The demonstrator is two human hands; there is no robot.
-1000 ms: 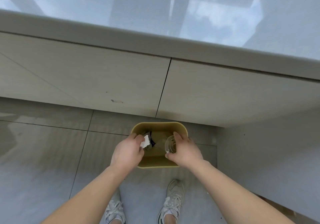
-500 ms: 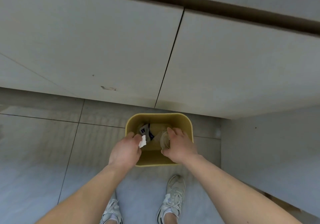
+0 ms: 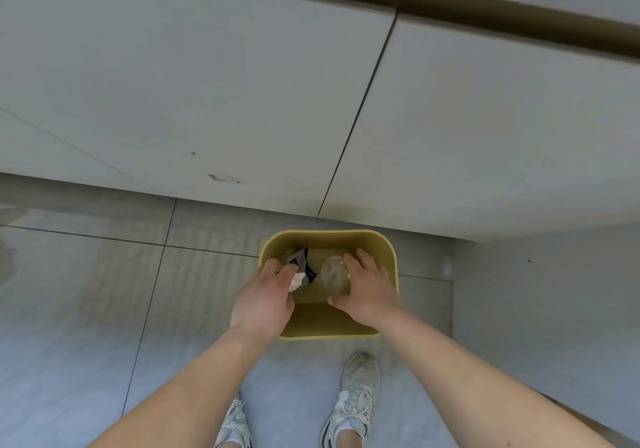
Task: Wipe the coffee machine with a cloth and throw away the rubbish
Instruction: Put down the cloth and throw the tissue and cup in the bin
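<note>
A yellow waste bin (image 3: 388, 250) stands on the tiled floor against the cabinet base. Over its opening, my left hand (image 3: 263, 302) is closed on a crumpled white paper scrap (image 3: 297, 280). My right hand (image 3: 370, 291) holds a clear plastic cup (image 3: 333, 274) above the bin, its mouth facing up towards me. Inside the bin lies a dark blue and grey wrapper (image 3: 303, 261). The coffee machine and the cloth are out of view.
Pale cabinet doors (image 3: 242, 83) fill the upper half, with a dark gap under the counter edge. A wall panel (image 3: 554, 309) rises at the right. My two white sneakers (image 3: 356, 395) stand just behind the bin on grey tiles (image 3: 86, 309).
My head has tilted down, so the countertop has left the view. Both hands stay over the bin with the same things; the cup now shows more of its mouth.
</note>
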